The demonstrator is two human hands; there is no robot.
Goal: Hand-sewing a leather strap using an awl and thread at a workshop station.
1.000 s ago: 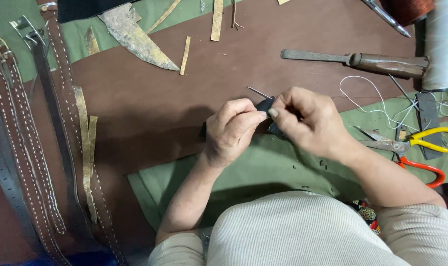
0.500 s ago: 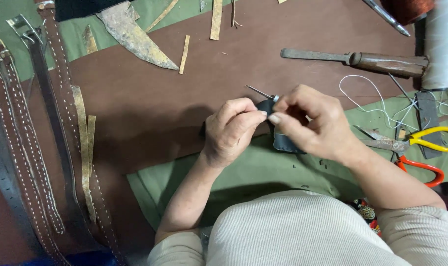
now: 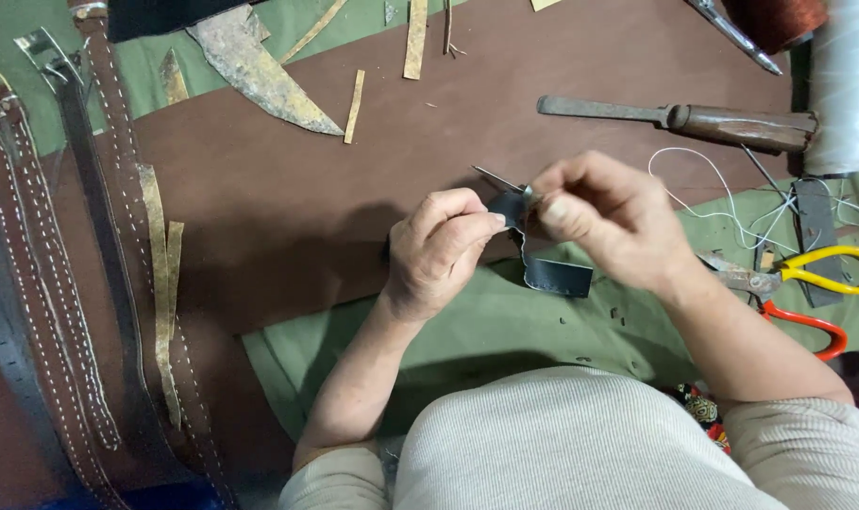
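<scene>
My left hand (image 3: 441, 247) pinches the upper end of a small dark leather strip (image 3: 554, 275) over the middle of the brown leather sheet (image 3: 288, 198). My right hand (image 3: 611, 219) grips the same piece from the right, with a thin metal awl or needle (image 3: 498, 179) sticking out up-left between the fingertips. The strip's lower end hangs free below my hands, over the green cloth (image 3: 505, 331).
Stitched brown straps (image 3: 42, 283) lie along the left. Tan leather offcuts (image 3: 260, 71) sit at the top. A wooden-handled tool (image 3: 694, 118), white thread (image 3: 722, 203), a pale spool (image 3: 845, 85) and yellow-and-orange scissors (image 3: 807, 283) are at the right.
My right hand has shifted slightly right and up, and the dark strip's lower end now hangs more in view below the hands. My left hand stays put.
</scene>
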